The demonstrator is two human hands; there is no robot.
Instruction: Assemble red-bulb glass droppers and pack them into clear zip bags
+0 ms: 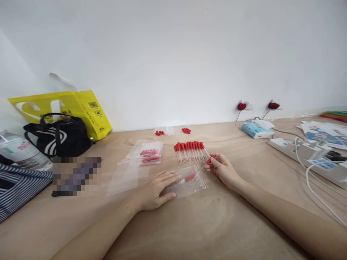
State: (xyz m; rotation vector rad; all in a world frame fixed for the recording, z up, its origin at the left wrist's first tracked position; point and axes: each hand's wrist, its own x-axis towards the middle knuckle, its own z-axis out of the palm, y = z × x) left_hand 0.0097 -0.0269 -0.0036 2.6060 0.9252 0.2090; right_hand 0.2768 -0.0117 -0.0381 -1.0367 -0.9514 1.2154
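Note:
My left hand [159, 189] lies flat, fingers spread, on the left end of a clear zip bag [196, 186]. Inside that bag are droppers with red rubber bulbs [190, 177]; how many is unclear. Between the thumb and fingers of my right hand [222, 169] is a single dropper [209, 161], pinched by its red bulb. Its thin clear tube slants down-left to the bag's right end; whether the tip is inside I cannot tell. Just behind, a row of red-bulbed droppers [189, 146] lies side by side, tubes pointing toward me.
Filled bags with red bulbs [150, 156] are stacked left of the row, beside flat clear bags [123, 180]. Two small heaps of red bulbs [186, 130] lie near the wall. A power strip [311, 159] with cables and a tissue pack [257, 130] sit right; a black bag [59, 135] stands left.

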